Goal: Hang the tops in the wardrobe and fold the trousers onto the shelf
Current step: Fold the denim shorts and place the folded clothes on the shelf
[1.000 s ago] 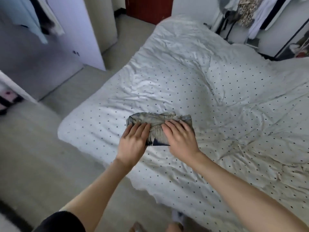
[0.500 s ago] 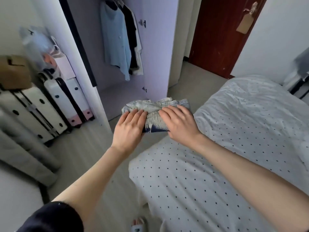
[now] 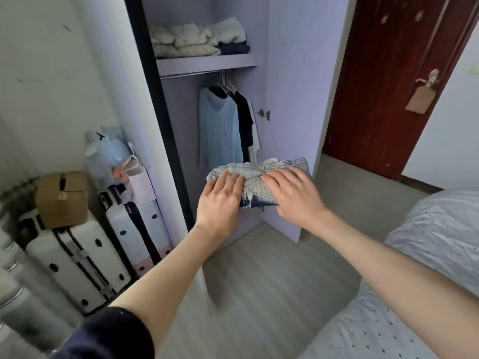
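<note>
Both hands carry a folded pair of faded blue jeans (image 3: 256, 173) in the air in front of the open lilac wardrobe. My left hand (image 3: 220, 200) grips the bundle's left end and my right hand (image 3: 293, 195) its right end, fingers over the top and thumbs hidden below. Inside, a light blue top (image 3: 219, 130), a black top (image 3: 245, 120) and a white one hang from the rail (image 3: 186, 74). Above the rail, the shelf (image 3: 207, 64) carries a stack of folded pale and dark clothes (image 3: 199, 38).
The wardrobe door (image 3: 293, 99) stands open to the right of the jeans. White dotted suitcases (image 3: 77, 255), a cardboard box (image 3: 62, 198) and bags crowd the floor at left. A dark red room door (image 3: 383, 86) is at right, the dotted bed (image 3: 427, 255) at lower right.
The jeans have been lifted off the bed and carried left to the wardrobe, both hands holding them the same way. The view has swung from the bed to the wardrobe's inside.
</note>
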Demonstrator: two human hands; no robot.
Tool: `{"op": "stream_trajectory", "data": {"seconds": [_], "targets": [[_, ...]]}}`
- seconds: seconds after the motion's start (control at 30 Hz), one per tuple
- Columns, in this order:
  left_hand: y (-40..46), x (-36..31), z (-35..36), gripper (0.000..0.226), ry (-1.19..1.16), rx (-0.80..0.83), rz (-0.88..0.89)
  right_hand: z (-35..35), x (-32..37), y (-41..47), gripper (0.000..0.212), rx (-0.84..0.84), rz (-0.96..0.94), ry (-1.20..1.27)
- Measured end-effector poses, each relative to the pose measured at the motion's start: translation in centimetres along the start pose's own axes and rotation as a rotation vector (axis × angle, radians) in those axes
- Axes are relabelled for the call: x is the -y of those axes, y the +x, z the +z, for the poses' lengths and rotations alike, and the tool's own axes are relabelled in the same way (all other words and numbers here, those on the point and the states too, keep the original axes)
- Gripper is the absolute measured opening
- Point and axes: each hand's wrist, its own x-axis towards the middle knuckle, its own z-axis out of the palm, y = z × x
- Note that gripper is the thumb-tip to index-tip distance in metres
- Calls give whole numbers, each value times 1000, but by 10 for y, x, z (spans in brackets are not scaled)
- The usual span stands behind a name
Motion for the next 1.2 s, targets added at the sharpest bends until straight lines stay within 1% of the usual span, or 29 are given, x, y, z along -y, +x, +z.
{"op": "stream_trajectory", "data": {"seconds": [0.1,0.27,0.37,0.43,0.5,0.57,0.7,0.8,0.87,0.93,1.0,1.07,1.2], "targets": [[71,40,22,59,-6,-33,-18,28,-20,64,41,17,74,-66],[169,73,37,56,14,-124,46,64,-62,133,42,71,232,-177],[219,88,51,48,7,-117,58,84,-88,173,44,155,230,-228],[256,97,69,47,-8,-139,52,104,-111,200,43,150,229,-263],[284,104,84,50,-21,-172,41,120,-130,221,44,142,216,-272],[316,111,101,54,-5,-190,39,141,-152,242,45,97,183,-291],[388,120,134,57,77,-207,30,195,-204,286,50,-51,105,-303],[443,121,143,54,135,-278,-20,230,-252,323,55,-119,76,-303],[481,122,149,52,152,-317,-33,250,-286,352,53,-156,33,-322],[515,131,152,52,136,-366,-30,266,-313,383,43,-226,-21,-307],[545,144,153,53,150,-419,-40,277,-330,414,43,-272,-28,-254],[569,163,151,56,200,-429,-60,289,-340,446,47,-318,-38,-223],[608,218,150,61,329,-460,-131,314,-345,526,47,-404,-107,-185]]}}
